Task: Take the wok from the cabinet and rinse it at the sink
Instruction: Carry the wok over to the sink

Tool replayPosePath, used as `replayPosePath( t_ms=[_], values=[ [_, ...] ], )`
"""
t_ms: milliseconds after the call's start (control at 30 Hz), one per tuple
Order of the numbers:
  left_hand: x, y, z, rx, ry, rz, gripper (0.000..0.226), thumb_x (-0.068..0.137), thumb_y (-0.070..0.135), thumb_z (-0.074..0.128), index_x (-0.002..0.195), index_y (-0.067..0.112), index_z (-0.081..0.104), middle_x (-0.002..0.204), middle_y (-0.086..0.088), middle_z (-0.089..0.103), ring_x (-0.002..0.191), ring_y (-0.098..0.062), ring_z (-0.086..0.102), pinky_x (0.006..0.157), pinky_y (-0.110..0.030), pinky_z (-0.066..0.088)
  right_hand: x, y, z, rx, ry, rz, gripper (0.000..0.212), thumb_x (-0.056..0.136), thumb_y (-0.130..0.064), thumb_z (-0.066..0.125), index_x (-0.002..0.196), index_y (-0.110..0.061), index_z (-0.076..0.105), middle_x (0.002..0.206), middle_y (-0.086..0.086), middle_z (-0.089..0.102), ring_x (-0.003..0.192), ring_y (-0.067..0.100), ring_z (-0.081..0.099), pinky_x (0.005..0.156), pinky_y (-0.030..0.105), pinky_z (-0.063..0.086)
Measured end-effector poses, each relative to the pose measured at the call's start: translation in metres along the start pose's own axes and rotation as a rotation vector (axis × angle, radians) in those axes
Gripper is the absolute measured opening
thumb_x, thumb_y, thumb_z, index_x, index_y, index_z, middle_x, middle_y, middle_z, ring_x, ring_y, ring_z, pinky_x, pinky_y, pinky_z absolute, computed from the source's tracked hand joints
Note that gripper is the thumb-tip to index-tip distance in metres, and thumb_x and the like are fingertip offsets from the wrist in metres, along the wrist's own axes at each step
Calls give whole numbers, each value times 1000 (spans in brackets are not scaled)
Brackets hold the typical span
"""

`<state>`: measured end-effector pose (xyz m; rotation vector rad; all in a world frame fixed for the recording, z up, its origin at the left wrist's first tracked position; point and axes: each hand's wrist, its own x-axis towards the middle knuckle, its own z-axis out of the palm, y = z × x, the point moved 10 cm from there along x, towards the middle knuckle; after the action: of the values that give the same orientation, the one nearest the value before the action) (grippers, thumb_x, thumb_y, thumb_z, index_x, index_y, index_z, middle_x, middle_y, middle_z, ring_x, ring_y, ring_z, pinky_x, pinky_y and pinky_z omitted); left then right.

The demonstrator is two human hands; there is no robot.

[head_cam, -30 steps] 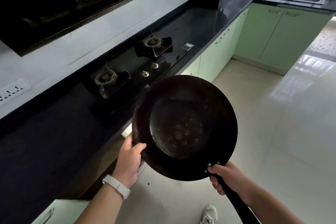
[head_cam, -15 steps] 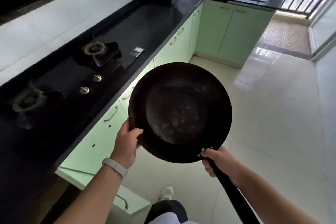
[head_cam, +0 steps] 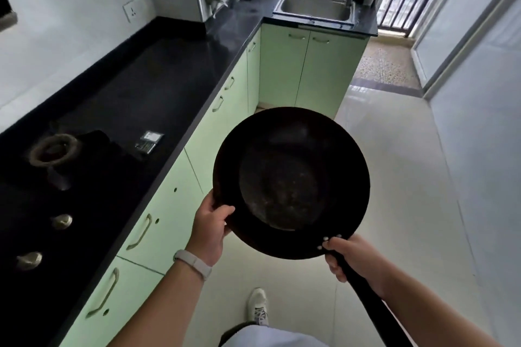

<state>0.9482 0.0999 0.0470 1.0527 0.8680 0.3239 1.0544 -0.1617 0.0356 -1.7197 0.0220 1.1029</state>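
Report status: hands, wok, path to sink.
Left hand on wok rim, right hand on handle. Wok carried, dry. Sink ahead, floor clear.

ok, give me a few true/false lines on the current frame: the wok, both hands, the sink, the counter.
1. The wok is held by both hands. True: the left hand grips the rim, the right hand the handle.
2. The wok is already in the sink. False: the sink is far ahead, at the end of the counter.
3. The wok holds food. False: it is empty, with only pale marks on its bottom.
4. A band is on the left wrist. True.
5. The cabinet doors below the sink stand open. False: they are shut.
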Motion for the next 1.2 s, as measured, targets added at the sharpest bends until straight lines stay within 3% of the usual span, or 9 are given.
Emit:
replayPosePath(
  t_ms=[233, 433, 667, 1033, 1200],
  values=[
    [102, 70, 88, 40, -146, 31, 46, 95, -8, 51, 119, 26, 70, 114, 1, 78, 112, -28, 69, 73, -30, 59, 54, -81, -48, 93, 116, -46, 18, 94, 4, 47, 77, -2, 52, 51, 9, 48, 39, 19, 42, 37, 24, 34],
    [170, 105, 165, 100, -240, 60, 43, 97, -6, 52, 122, 25, 68, 118, -4, 75, 111, -28, 69, 75, -33, 61, 98, -134, -97, 184, 159, -69, 27, 94, 6, 46, 69, -4, 50, 49, 10, 47, 37, 18, 40, 35, 21, 32],
    [255, 114, 252, 139, -227, 58, 44, 98, -7, 50, 127, 21, 66, 117, -3, 76, 110, -27, 69, 72, -30, 60, 180, -177, -169, 237, 136, -58, 28, 94, 4, 46, 69, -5, 51, 49, 9, 47, 38, 18, 39, 35, 21, 31],
    [372, 143, 419, 150, -111, 44, 42, 97, -10, 47, 121, 19, 67, 104, -3, 74, 89, -21, 66, 54, -23, 55, 308, -282, -322, 196, 41, -23, 31, 94, 2, 46, 64, -7, 50, 50, 8, 48, 38, 16, 41, 36, 21, 33],
    [418, 158, 465, 142, -114, 38, 43, 97, -10, 47, 122, 19, 67, 107, -5, 74, 95, -26, 67, 60, -26, 58, 345, -322, -363, 174, 35, -6, 31, 94, 2, 47, 64, -7, 50, 50, 8, 49, 38, 16, 41, 36, 21, 33]
  ],
)
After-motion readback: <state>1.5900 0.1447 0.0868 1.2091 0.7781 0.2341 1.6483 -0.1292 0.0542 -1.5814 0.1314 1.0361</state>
